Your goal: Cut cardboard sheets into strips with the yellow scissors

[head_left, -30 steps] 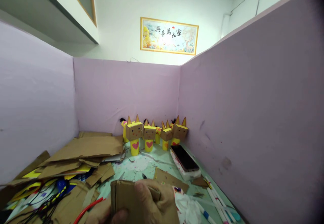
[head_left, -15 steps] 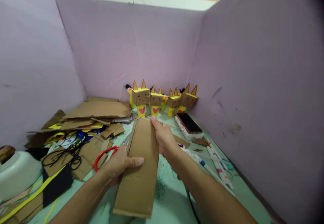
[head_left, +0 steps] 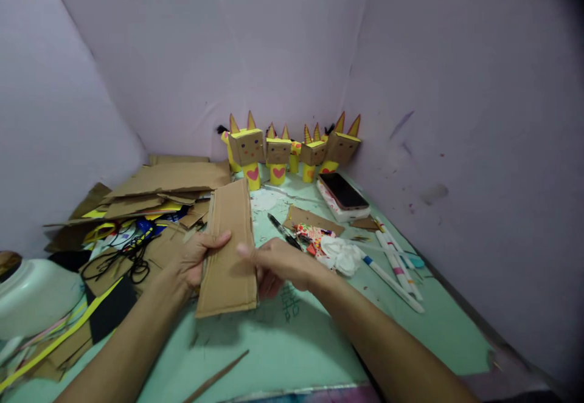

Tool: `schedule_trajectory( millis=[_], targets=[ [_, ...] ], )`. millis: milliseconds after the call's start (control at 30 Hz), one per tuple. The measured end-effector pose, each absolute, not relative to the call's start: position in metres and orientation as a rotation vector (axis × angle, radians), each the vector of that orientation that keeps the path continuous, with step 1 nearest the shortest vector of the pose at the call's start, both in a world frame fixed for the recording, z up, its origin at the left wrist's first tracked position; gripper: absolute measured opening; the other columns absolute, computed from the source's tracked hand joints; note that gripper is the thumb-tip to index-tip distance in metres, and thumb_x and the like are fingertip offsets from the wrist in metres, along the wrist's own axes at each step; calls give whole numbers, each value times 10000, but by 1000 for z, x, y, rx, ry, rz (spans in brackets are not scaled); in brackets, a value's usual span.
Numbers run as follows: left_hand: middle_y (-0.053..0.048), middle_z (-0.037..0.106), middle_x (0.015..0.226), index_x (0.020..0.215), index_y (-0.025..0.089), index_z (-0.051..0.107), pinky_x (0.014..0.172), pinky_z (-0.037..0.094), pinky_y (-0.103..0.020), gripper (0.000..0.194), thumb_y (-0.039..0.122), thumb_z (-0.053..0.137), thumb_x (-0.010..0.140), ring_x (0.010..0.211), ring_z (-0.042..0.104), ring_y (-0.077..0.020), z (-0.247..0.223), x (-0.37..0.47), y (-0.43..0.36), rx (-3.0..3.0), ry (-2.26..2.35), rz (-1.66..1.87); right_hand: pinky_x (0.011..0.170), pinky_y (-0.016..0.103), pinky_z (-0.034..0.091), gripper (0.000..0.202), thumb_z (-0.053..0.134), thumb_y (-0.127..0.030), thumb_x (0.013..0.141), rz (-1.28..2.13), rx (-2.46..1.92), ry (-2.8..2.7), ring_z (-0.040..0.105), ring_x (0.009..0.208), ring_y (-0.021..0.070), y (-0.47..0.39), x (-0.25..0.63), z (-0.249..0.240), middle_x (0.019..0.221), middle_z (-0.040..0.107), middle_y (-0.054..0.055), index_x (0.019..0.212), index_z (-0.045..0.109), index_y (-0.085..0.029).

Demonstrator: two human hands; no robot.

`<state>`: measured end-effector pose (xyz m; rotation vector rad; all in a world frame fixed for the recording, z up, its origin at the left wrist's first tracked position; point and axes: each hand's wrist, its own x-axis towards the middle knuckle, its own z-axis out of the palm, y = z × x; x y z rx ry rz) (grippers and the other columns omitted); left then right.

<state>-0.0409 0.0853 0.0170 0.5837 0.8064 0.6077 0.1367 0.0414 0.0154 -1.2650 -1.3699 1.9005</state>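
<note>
A long brown cardboard strip, creased along its sides, is held up over the green table. My left hand grips its left edge, thumb on the face and fingers behind. At the right edge is my right hand, its thumb over the cardboard face and its curled fingers by the edge, slightly blurred. Just right of the cardboard, a black pen lies on the table.
Cardboard pieces are piled at the left, beside black cord and a white pot. Behind stand several cardboard-headed figures. A phone, crumpled tissue and markers lie right.
The view has tilted down. My right hand has moved from the strip's far end down its right edge. My left hand still holds the left edge; the red scissors are out of sight.
</note>
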Motion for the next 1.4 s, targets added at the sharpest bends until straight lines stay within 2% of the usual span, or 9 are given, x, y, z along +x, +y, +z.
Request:
schedule_trajectory(
  millis=[133, 367, 467, 600, 733, 1000, 1100, 1233, 1400],
  targets=[
    [-119, 722, 703, 1159, 97, 570, 747, 528, -501, 533, 154, 673, 639, 775, 678, -350, 15, -38, 88, 617, 891, 612, 341, 154, 433, 251, 616, -327, 741, 1920, -1177, -1464, 511, 329, 78, 28, 130, 15, 402, 550, -36, 569, 586, -147],
    [-155, 721, 773, 1122, 91, 600, 762, 503, -543, 562, 301, 719, 614, 840, 656, -391, 17, -35, 85, 803, 930, 553, 283, 149, 395, 322, 541, -330, 758, 1936, -1160, -1419, 473, 273, 77, 24, 128, 11, 337, 504, -39, 486, 535, -158],
    [-134, 725, 756, 1072, 107, 620, 741, 526, -499, 500, 246, 735, 606, 788, 672, -348, 16, -37, 82, 828, 908, 684, 326, 132, 410, 189, 653, -334, 680, 1918, -1100, -1523, 523, 377, 71, 26, 136, 8, 506, 612, -17, 690, 655, -145],
    [-115, 730, 765, 1012, 122, 635, 706, 548, -451, 449, 191, 751, 583, 731, 680, -308, 16, -38, 78, 804, 889, 763, 349, 146, 424, 379, 697, -423, 625, 1802, -1115, -1552, 588, 566, 118, 32, 145, 10, 791, 679, 57, 887, 682, -150],
    [-125, 731, 794, 1025, 113, 622, 661, 554, -427, 493, 164, 767, 557, 674, 680, -281, 19, -33, 73, 793, 882, 803, 384, 155, 432, 362, 693, -415, 620, 1625, -1026, -1233, 591, 634, 132, 38, 143, 15, 770, 646, 41, 849, 658, -137],
    [-93, 727, 731, 913, 102, 650, 570, 550, -359, 439, 230, 806, 523, 604, 668, -255, 19, -21, 61, 994, 976, 898, 343, 158, 377, 167, 665, -274, 601, 1557, -1083, -1038, 463, 433, 68, 41, 133, 8, 526, 539, -34, 568, 586, -130],
    [-83, 731, 801, 883, 106, 664, 625, 549, -354, 370, 233, 787, 558, 666, 667, -245, 15, -20, 60, 1123, 1001, 949, 399, 206, 480, 151, 663, -245, 606, 1686, -1056, -991, 570, 531, 117, 40, 135, 9, 639, 612, -4, 701, 607, -142],
    [-99, 729, 823, 916, 102, 653, 621, 538, -360, 398, 229, 774, 559, 691, 668, -264, 12, -18, 60, 1120, 1003, 956, 492, 250, 553, 372, 700, -261, 633, 1905, -925, -934, 646, 734, 164, 36, 134, 10, 908, 666, 38, 981, 591, -183],
    [-100, 715, 825, 922, 108, 623, 653, 522, -354, 422, 307, 747, 571, 737, 656, -266, 14, -14, 62, 1234, 1050, 938, 510, 246, 572, 255, 656, -208, 730, 1877, -1074, -730, 663, 754, 172, 34, 125, 6, 909, 672, 72, 968, 597, -140]
  ],
)
